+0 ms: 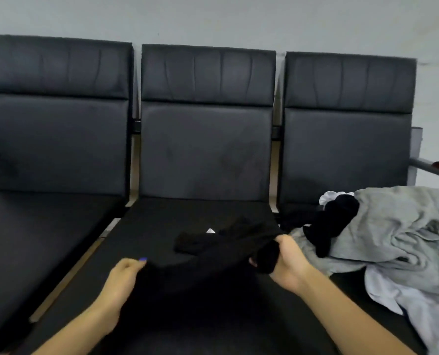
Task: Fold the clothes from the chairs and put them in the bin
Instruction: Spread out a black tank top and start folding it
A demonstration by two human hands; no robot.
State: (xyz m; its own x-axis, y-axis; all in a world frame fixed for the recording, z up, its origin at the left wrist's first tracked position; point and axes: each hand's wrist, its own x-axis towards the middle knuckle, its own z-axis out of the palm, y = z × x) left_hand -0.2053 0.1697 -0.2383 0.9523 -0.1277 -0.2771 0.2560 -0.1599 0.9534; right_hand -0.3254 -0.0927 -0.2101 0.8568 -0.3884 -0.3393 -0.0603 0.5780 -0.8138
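A black knit garment (pixel 213 254) is pinched by the left hand (pixel 122 278) and gripped by the right hand (pixel 287 265) (fingers curled); flattening at 12 o'clock is required next.

two bare forearms reach in from the bottom edge, with no sleeve, watch or bracelet showing on either. the left hand (pixel 125 274) has a fingernail painted bright blue-violet, seen at the tip of one finger. the right hand (pixel 288 265) wears no ring; its nails are hidden from view.
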